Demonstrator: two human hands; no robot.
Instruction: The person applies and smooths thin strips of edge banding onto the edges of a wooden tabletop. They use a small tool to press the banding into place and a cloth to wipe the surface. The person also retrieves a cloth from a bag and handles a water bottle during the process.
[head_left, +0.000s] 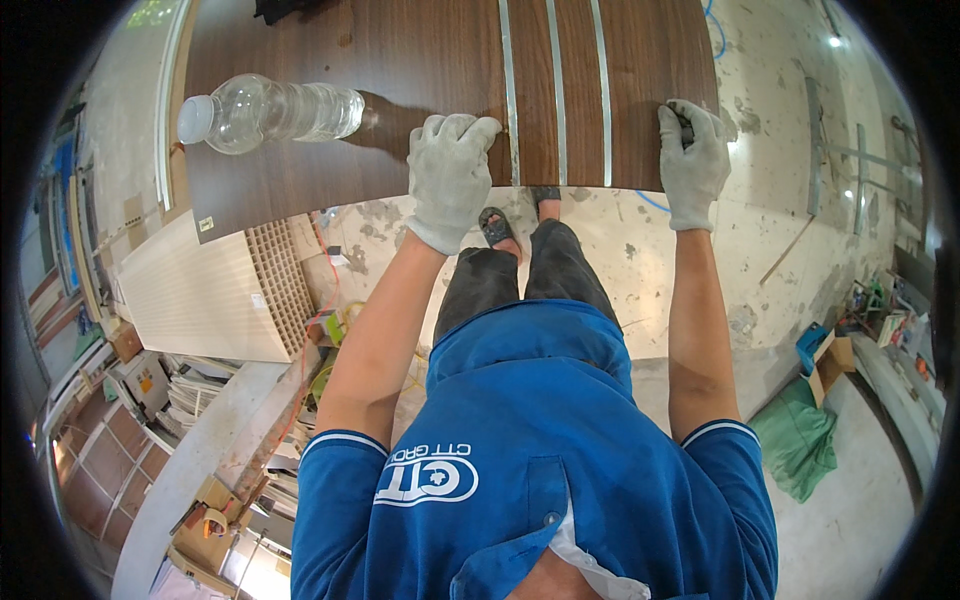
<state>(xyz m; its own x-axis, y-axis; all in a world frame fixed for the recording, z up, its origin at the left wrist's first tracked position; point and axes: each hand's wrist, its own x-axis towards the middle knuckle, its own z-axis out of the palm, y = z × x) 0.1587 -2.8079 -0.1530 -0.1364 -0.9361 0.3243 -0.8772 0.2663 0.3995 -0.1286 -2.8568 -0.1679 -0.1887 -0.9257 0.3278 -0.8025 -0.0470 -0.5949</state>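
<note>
A dark brown wood-grain panel (430, 45) lies in front of me, with three pale narrow strips (559, 100) running away from its near edge. My left hand (450, 180), in a light grey work glove, rests closed at that edge, just left of the strips. Its fingertips are curled out of sight. My right hand (692, 165), gloved likewise, is closed near the panel's right corner. Something dark shows between its curled fingers, too small to name. Left of my left hand is a clear plastic bottle (275, 112) with a white cap, its water toward the base.
A stack of cream panels with a honeycomb-like end (205, 290) is below the panel's left side. A green cloth or sack (800, 440) and an open cardboard box (832, 365) sit at the right. Blue hose (652, 202) and orange cable (328, 262) cross the stained floor.
</note>
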